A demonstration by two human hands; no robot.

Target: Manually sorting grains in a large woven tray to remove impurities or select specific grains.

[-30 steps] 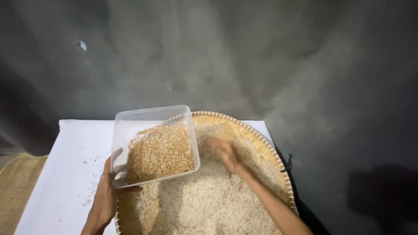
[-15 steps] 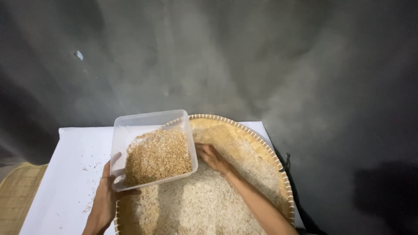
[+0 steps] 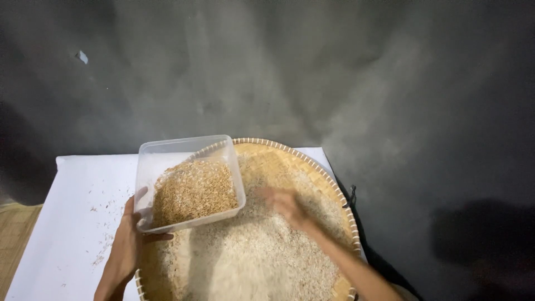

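Above the woven tray (image 3: 334, 187) of pale rice (image 3: 251, 262) on the white tabletop (image 3: 78, 189), the left hand (image 3: 125, 245) keeps its fingers clamped on the clear container (image 3: 189, 181) of husked grain, while the blurred right hand (image 3: 287, 206), fingers apart, has swept back across the rice, so sorting continues.

We look down on a dark grey floor (image 3: 334, 72), mottled with paler smudges and dimly lit. A small pale scrap (image 3: 82, 56) lies on it at the upper left. A white sheet (image 3: 83, 184) is spread below, flecked with loose husks, and a woven mat (image 3: 14, 239) shows at its left edge.
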